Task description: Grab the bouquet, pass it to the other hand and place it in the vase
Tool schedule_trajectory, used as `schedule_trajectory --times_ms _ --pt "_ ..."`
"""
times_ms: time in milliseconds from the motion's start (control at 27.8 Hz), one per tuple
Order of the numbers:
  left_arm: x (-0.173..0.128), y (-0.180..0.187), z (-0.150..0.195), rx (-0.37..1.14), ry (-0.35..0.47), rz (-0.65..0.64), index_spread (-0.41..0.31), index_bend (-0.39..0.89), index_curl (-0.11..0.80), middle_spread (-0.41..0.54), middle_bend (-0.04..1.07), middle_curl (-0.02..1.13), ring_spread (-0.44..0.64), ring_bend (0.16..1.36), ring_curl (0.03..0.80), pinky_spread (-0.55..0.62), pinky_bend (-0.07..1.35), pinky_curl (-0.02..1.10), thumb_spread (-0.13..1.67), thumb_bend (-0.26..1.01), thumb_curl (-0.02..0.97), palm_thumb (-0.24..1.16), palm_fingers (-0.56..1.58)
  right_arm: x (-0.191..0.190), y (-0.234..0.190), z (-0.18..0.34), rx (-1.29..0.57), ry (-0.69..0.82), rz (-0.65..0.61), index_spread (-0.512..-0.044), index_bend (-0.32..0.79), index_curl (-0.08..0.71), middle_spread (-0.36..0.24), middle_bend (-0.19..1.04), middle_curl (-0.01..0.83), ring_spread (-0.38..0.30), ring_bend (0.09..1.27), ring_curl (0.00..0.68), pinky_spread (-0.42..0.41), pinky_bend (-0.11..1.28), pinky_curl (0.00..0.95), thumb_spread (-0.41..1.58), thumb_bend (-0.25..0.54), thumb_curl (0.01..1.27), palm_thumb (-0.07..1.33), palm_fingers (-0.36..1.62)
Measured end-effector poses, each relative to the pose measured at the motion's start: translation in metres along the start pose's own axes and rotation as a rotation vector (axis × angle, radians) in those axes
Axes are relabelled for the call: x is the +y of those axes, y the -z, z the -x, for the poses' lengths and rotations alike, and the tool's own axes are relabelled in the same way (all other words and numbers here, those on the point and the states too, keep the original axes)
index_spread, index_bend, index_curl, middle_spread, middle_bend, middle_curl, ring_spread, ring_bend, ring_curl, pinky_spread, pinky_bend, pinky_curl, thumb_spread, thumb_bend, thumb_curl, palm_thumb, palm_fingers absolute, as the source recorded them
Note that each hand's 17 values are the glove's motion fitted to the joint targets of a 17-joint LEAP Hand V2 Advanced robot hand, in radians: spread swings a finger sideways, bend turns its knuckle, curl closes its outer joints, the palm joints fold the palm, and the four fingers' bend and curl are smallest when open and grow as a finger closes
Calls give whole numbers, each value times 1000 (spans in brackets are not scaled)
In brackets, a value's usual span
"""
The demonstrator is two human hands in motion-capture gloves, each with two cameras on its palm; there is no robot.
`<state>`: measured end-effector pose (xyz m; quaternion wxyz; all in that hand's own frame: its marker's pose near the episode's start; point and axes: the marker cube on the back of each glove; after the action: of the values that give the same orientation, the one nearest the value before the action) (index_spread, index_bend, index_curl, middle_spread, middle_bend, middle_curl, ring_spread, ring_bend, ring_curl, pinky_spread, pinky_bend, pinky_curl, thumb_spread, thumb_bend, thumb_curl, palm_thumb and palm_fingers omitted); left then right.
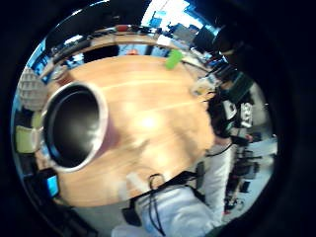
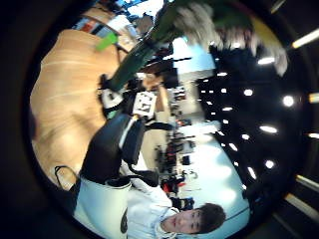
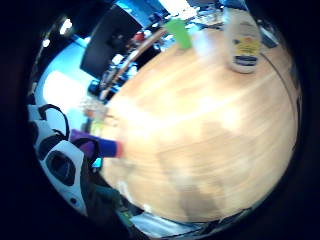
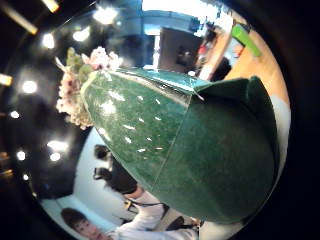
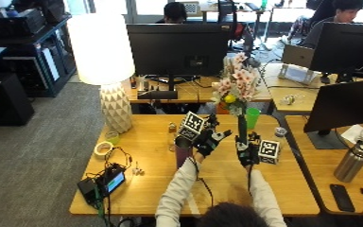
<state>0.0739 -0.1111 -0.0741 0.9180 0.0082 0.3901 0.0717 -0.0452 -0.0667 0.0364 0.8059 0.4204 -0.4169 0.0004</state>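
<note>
Two hands: R hand grips bouquet upright, L hand open nr vase; no legible labels.

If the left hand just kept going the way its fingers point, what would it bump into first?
Most likely the bouquet: in the outside view the left hand, fingers open, reaches toward the green wrapped stem that the right hand holds upright. Depth is unclear, so it could pass in front. The vase stands beside it.
</note>
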Motion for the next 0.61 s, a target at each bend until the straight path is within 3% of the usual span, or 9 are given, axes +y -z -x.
schedule_trajectory --times_ms 108,216,288,360,432,504,540,576,612 --pt "-13 -15 -20 270 -69 15 16 -126 272 185 168 246 198 652 336 173 550 389 1075 -13 280 344 167 14 -22 3 -180 -64 38 -182 658 486 -154 886 609 -185 1016 560 -219 770 502 986 74 382 1003 1429" --pt "-16 -25 -32 387 -111 7 38 -96 211 211 192 258 206 714 351 179 607 401 1045 -21 285 351 91 24 -34 10 -237 2 47 -180 665 503 -155 900 616 -184 1030 565 -219 782 512 974 61 398 1013 1415" --pt "-15 -29 -44 435 -135 -23 46 -66 179 216 201 261 201 744 351 179 633 399 1024 -26 289 351 80 42 -41 20 -295 -130 76 -179 666 513 -154 902 618 -184 1039 568 -221 790 518 966 54 410 1021 1405" --pt "-15 -33 -53 480 -162 -72 33 77 196 176 222 269 136 747 340 129 615 385 995 -29 294 356 248 62 -50 28 -343 -223 101 -177 662 520 -153 908 621 -183 1046 571 -226 796 522 953 47 424 1030 1397" --pt "-15 -36 -57 512 -159 -136 23 96 194 155 195 262 90 743 321 79 633 372 975 -31 297 355 329 76 -59 34 -368 -232 112 -177 662 528 -153 912 623 -182 1051 572 -228 800 526 945 39 435 1035 1393" --pt "-15 -35 -55 515 -135 -207 -33 176 220 27 266 288 -54 743 316 -88 681 372 962 -8 309 397 775 85 -64 38 -364 -227 123 -176 662 535 -153 914 625 -182 1056 574 -229 804 530 940 29 446 1036 1388" --pt "-16 -34 -52 503 -127 -246 -42 153 213 4 241 268 -80 721 286 -118 662 341 956 -12 311 402 799 88 -65 39 -357 -211 134 -176 662 539 -153 915 626 -182 1058 575 -230 805 532 937 25 452 1038 1386" --pt "-17 -32 -48 485 -125 -287 -122 281 258 -102 448 342 -180 711 295 -210 655 345 960 38 334 498 1303 91 -67 39 -350 -175 150 -176 662 542 -153 917 626 -181 1060 575 -230 806 533 935 21 457 1040 1385" --pt "-18 -31 -44 463 -127 -326 -153 296 266 -143 515 341 -215 707 288 -249 610 325 919 52 360 549 1410 94 -70 38 -345 -128 172 -176 661 545 -153 918 627 -181 1061 575 -231 807 534 933 16 462 1042 1383"
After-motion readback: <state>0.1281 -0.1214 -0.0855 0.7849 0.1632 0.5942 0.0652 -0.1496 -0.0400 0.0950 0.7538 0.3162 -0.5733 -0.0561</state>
